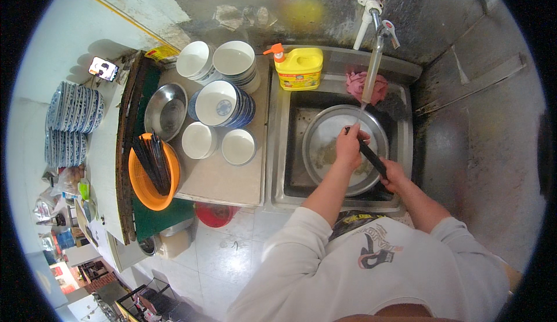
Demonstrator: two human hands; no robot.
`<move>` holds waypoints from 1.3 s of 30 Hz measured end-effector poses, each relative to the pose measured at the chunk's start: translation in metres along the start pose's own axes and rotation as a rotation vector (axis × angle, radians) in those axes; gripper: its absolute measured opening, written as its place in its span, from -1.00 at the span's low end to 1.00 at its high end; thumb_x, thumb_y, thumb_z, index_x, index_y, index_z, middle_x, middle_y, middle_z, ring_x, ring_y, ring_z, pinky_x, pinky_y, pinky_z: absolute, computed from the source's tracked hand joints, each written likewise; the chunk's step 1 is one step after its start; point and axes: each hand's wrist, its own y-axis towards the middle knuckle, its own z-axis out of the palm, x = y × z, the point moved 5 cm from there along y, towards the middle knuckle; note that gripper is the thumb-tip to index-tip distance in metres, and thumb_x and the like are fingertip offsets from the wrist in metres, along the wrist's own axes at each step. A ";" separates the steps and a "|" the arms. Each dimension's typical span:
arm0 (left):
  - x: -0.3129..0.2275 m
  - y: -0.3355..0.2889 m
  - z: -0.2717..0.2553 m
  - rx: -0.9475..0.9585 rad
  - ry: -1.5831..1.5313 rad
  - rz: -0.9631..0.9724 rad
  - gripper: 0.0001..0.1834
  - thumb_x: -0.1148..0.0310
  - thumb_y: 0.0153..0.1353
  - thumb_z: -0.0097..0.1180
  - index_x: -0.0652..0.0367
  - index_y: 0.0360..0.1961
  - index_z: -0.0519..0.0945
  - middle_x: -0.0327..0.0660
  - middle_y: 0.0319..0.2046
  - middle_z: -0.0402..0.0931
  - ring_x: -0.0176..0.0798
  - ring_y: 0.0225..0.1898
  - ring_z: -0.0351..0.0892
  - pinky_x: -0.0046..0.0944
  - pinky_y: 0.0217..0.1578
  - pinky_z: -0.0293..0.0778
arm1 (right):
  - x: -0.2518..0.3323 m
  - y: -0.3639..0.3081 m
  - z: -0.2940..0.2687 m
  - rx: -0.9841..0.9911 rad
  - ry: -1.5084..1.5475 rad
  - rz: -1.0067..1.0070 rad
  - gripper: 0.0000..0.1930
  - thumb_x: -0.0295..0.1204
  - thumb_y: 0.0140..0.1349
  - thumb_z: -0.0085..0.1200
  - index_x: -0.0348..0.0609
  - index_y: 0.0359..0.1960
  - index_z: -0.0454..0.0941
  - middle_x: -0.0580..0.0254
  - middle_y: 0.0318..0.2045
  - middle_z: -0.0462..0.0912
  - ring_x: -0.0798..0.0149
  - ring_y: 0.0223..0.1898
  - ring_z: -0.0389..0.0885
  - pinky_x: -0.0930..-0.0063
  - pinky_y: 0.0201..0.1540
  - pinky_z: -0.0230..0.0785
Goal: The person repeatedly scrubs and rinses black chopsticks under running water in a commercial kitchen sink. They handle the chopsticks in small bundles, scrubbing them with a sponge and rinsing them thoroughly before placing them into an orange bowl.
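Note:
Both my hands grip a bundle of black chopsticks slanting over a round metal basin in the sink. My left hand is closed round the upper end, close under the tap's clear hose. My right hand is closed on the lower end, by the basin's right rim. Cloudy, whitish water with foam fills the basin. The tap's hose hangs down to just above the basin's far side.
A yellow detergent jug and a pink cloth lie behind the basin. Stacked bowls stand on the left counter, beside a metal bowl and an orange basket of black chopsticks. Patterned plates stand farther left, near a lit phone.

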 end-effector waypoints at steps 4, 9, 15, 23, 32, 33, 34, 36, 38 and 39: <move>-0.002 0.008 -0.009 -0.085 -0.045 0.023 -0.73 0.22 0.37 0.03 0.23 -0.21 0.38 -0.12 -0.48 0.47 -0.15 -0.43 0.53 -0.10 -0.37 0.52 | 0.008 -0.027 0.025 0.000 -0.053 0.086 -0.61 0.00 0.37 -0.01 -0.09 -0.33 0.47 0.32 -0.59 0.47 0.35 -0.70 0.33 0.48 -0.72 0.06; -0.012 -0.002 0.001 -0.202 -0.064 0.076 -0.74 0.22 0.36 0.05 0.23 -0.25 0.39 -0.13 -0.54 0.44 -0.15 -0.48 0.52 -0.08 -0.36 0.55 | 0.009 -0.011 0.012 -0.061 0.250 0.015 -0.61 0.01 0.38 -0.03 -0.08 -0.32 0.48 0.30 -0.59 0.47 0.35 -0.69 0.35 0.49 -0.74 0.05; 0.005 0.005 0.004 -0.009 -0.028 -0.001 -0.73 0.21 0.36 0.04 0.22 -0.33 0.39 -0.15 -0.55 0.42 -0.17 -0.50 0.49 -0.09 -0.40 0.53 | -0.003 -0.002 -0.010 0.026 -0.059 0.103 -0.60 0.02 0.38 -0.03 -0.07 -0.30 0.49 0.27 -0.49 0.52 0.35 -0.62 0.40 0.48 -0.70 0.11; 0.001 0.004 -0.004 -0.094 -0.008 0.044 -0.75 0.25 0.36 0.04 0.21 -0.37 0.42 -0.18 -0.57 0.44 -0.21 -0.51 0.46 -0.18 -0.42 0.42 | 0.006 -0.026 0.010 -0.134 0.198 -0.057 -0.70 -0.10 0.37 0.02 -0.06 -0.31 0.49 0.30 -0.49 0.51 0.37 -0.51 0.40 0.50 -0.63 0.19; 0.044 -0.004 -0.002 0.001 0.042 -0.089 -0.76 0.26 0.32 0.08 0.24 -0.38 0.50 -0.13 -0.51 0.55 -0.19 -0.49 0.52 -0.19 -0.38 0.42 | -0.012 -0.009 -0.011 -0.117 -0.037 -0.013 -0.71 -0.14 0.39 -0.01 -0.07 -0.38 0.46 0.31 -0.65 0.36 0.34 -0.72 0.26 0.42 -0.72 0.08; 0.042 -0.004 -0.003 -0.022 0.046 -0.112 -0.74 0.25 0.32 0.08 0.24 -0.40 0.49 -0.14 -0.53 0.53 -0.19 -0.51 0.51 -0.18 -0.41 0.42 | -0.013 -0.012 -0.010 -0.136 -0.084 0.014 -0.69 -0.12 0.39 -0.01 -0.07 -0.39 0.46 0.31 -0.67 0.34 0.33 -0.74 0.25 0.41 -0.74 0.06; 0.038 -0.003 -0.005 -0.050 0.046 -0.130 -0.73 0.24 0.32 0.08 0.23 -0.42 0.48 -0.14 -0.54 0.52 -0.18 -0.54 0.50 -0.16 -0.44 0.42 | -0.006 -0.025 0.001 -0.150 -0.138 0.042 -0.67 -0.10 0.39 -0.01 -0.08 -0.41 0.45 0.31 -0.68 0.33 0.32 -0.76 0.24 0.40 -0.75 0.04; 0.033 0.002 -0.009 -0.086 -0.016 -0.132 -0.69 0.22 0.32 0.07 0.22 -0.46 0.45 -0.14 -0.57 0.48 -0.15 -0.55 0.50 -0.11 -0.44 0.44 | -0.002 -0.035 0.013 -0.142 -0.186 0.044 -0.64 -0.08 0.38 -0.02 -0.08 -0.43 0.45 0.31 -0.72 0.33 0.32 -0.79 0.24 0.39 -0.77 0.01; 0.016 0.002 -0.007 -0.104 -0.144 -0.097 -0.66 0.18 0.34 0.05 0.21 -0.49 0.42 -0.12 -0.60 0.44 -0.11 -0.50 0.52 -0.04 -0.37 0.47 | 0.003 -0.036 0.016 -0.097 -0.180 -0.008 -0.63 -0.05 0.38 -0.02 -0.07 -0.44 0.47 0.32 -0.75 0.35 0.33 -0.81 0.27 0.40 -0.79 0.00; 0.013 0.000 -0.005 -0.201 -0.113 -0.094 -0.65 0.18 0.36 0.02 0.14 -0.52 0.35 -0.21 -0.67 0.30 -0.16 -0.59 0.41 -0.08 -0.47 0.40 | 0.003 -0.033 0.013 -0.090 -0.191 -0.006 -0.62 -0.05 0.38 -0.02 -0.08 -0.44 0.47 0.31 -0.73 0.35 0.32 -0.80 0.27 0.39 -0.78 0.01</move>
